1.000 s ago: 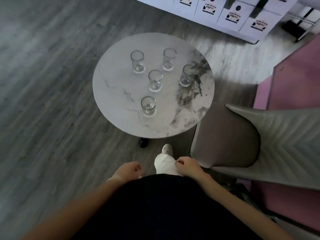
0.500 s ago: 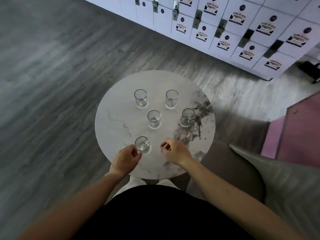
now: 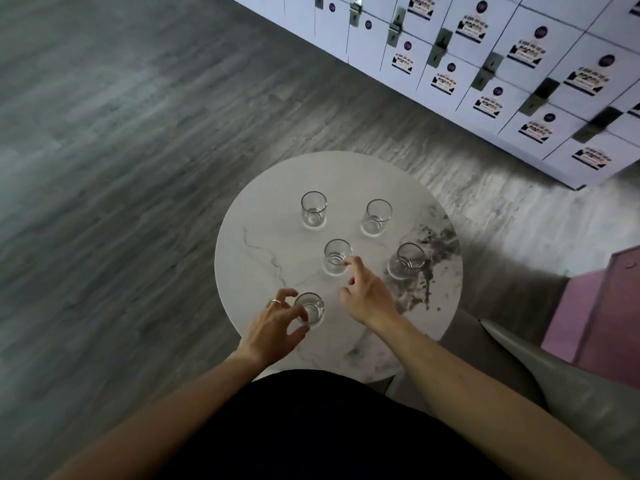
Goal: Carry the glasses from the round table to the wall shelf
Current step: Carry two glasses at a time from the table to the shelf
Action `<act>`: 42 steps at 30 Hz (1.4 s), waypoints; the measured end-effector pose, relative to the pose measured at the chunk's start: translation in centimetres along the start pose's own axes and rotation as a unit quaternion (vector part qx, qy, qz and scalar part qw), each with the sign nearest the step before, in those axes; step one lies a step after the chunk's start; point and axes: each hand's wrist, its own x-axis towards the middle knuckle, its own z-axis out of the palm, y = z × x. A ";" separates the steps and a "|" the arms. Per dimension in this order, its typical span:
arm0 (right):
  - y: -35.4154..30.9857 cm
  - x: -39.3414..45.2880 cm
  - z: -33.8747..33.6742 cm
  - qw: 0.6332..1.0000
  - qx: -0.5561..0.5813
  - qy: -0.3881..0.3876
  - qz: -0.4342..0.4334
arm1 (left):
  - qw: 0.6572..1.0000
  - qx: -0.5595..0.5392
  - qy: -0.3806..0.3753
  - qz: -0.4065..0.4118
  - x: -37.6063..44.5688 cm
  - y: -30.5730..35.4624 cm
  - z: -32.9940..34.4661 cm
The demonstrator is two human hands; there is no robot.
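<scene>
Several clear empty glasses stand upright on the round marble table [image 3: 258,237]. My left hand [image 3: 275,325] curls around the nearest glass [image 3: 312,307] at the table's front, thumb and fingers against its sides; the glass still rests on the tabletop. My right hand [image 3: 367,299] hovers over the table with fingers spread, its index fingertip touching the right side of the centre glass [image 3: 336,258]. Apart from my hands stand the back left glass [image 3: 313,209], the back right glass [image 3: 376,217] and the right glass [image 3: 407,261]. No wall shelf is in view.
White lockers [image 3: 485,64] with labels and latches line the far right wall. A grey chair [image 3: 575,393] stands close to the table's right front, with a pink panel [image 3: 595,306] beyond it. Grey wood floor [image 3: 104,168] spreads out to the left.
Both hands have moved forward over the table. The left hand has closed around the nearest glass; the right hand has gone from the front edge to the centre glass.
</scene>
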 end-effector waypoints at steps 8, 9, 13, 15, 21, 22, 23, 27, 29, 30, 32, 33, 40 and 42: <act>-0.2 2.8 0.0 0.998 -0.062 -0.017 0.013 | 0.999 0.017 -0.022 0.030 1.0 -0.6 -0.3; -0.2 3.1 0.0 0.998 -0.063 -0.015 0.013 | 0.999 0.021 -0.028 0.032 1.2 -0.7 -0.3; -0.2 4.0 0.0 0.998 -0.056 -0.008 0.014 | 0.999 0.018 -0.030 0.038 1.9 -1.1 -0.2; -0.2 4.2 0.1 0.999 -0.052 -0.003 0.007 | 0.999 0.009 -0.024 0.036 2.1 -1.2 -0.1; 0.5 4.7 0.1 0.999 -0.033 0.006 -0.027 | 0.999 -0.024 0.005 0.025 1.7 -1.0 0.5; 0.6 4.8 0.1 0.999 -0.031 0.005 -0.032 | 0.999 -0.031 0.014 0.020 1.6 -0.8 0.6; 0.7 4.9 0.1 0.999 -0.030 0.003 -0.040 | 0.999 -0.039 0.023 0.016 1.5 -0.6 0.6; 0.9 5.4 0.4 0.996 -0.042 -0.002 -0.073 | 0.995 -0.071 0.063 -0.023 1.2 0.0 0.3; 0.4 5.6 0.5 0.995 -0.045 -0.003 -0.088 | 0.993 -0.070 0.084 -0.053 1.0 -0.1 -0.6; -0.1 5.8 0.5 0.994 -0.046 -0.003 -0.098 | 0.991 -0.062 0.098 -0.065 0.8 -0.3 -1.4; -1.6 6.4 0.2 0.991 -0.052 -0.009 -0.122 | 0.988 -0.034 0.128 -0.079 0.8 -1.1 -3.5; -2.8 6.8 0.1 0.988 -0.054 -0.014 -0.142 | 0.985 -0.018 0.148 -0.086 0.6 -1.6 -4.9; -15.7 9.4 -2.6 0.962 -0.059 -0.018 -0.268 | 0.962 0.051 0.249 -0.103 -0.1 -4.7 -18.3; -20.1 9.7 -3.6 0.951 -0.069 -0.014 -0.301 | 0.956 0.065 0.266 -0.105 -0.6 -5.7 -22.4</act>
